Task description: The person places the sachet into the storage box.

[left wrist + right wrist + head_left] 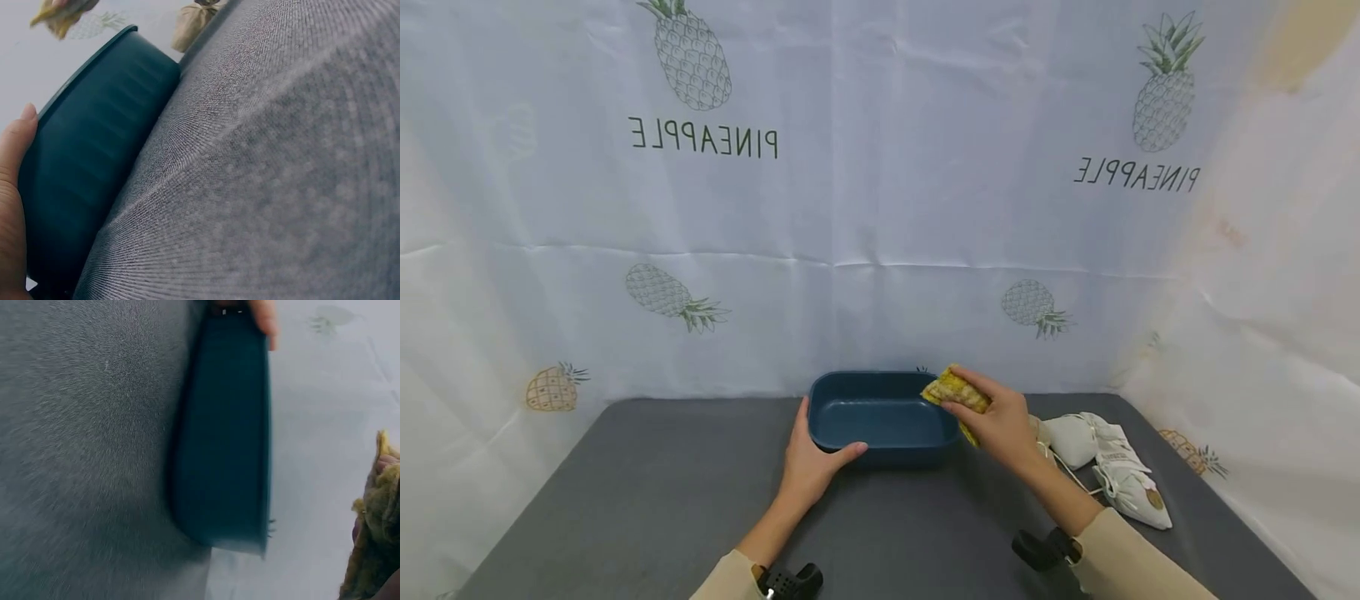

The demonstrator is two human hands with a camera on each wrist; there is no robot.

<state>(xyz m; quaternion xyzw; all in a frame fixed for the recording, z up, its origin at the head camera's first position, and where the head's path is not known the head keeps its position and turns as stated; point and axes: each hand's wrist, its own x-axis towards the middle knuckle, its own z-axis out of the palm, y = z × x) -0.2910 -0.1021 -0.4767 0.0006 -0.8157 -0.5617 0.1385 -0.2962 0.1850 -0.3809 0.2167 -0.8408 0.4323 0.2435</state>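
Note:
A dark blue rectangular tub [880,414] stands on the grey table [647,492], near the white pineapple cloth. My left hand [812,462] grips the tub's near left corner, thumb on the front rim; the left wrist view shows the tub's outer wall [94,156] beside my palm [11,206]. My right hand [996,421] pinches a yellow-green pouch [955,392] over the tub's right end. In the right wrist view the pouch [378,537] hangs at the right edge, next to the tub [225,437].
Two white drawstring pouches [1108,462] lie on the table to the right of my right wrist. The white pineapple-print cloth [880,208] rises behind the tub and along the right side. Grey table surface stretches to the left and front.

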